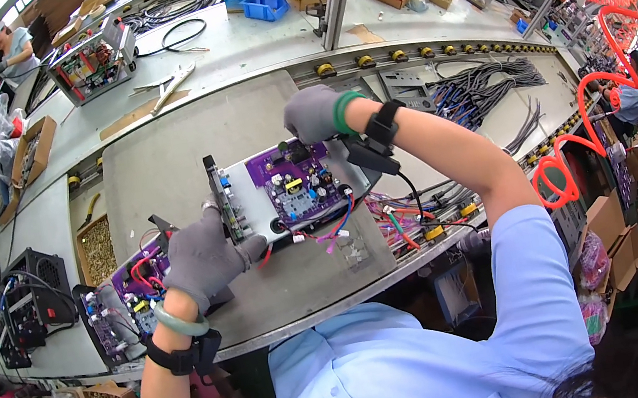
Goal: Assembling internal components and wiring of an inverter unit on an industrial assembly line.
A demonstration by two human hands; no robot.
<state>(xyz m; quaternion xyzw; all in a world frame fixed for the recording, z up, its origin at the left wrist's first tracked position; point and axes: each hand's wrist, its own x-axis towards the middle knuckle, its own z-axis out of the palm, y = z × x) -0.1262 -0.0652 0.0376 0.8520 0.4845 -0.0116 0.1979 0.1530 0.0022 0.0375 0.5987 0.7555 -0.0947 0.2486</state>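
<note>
A metal chassis plate carrying a purple circuit board lies on the grey work surface in front of me. My left hand, in a grey glove, grips the plate's near left corner, with the thumb along the near edge and the fingers by the upright end panel. My right hand, also gloved, is curled over the far right edge of the board. Its fingertips are turned away, and what they hold, if anything, is hidden. Red, blue and pink wires hang from the board's near edge.
Another purple board assembly sits by my left wrist, with black-cased units farther left. Bundled grey cables lie at right, near a coiled red air hose. A tray of screws and pliers lie beyond. Co-workers are in the background.
</note>
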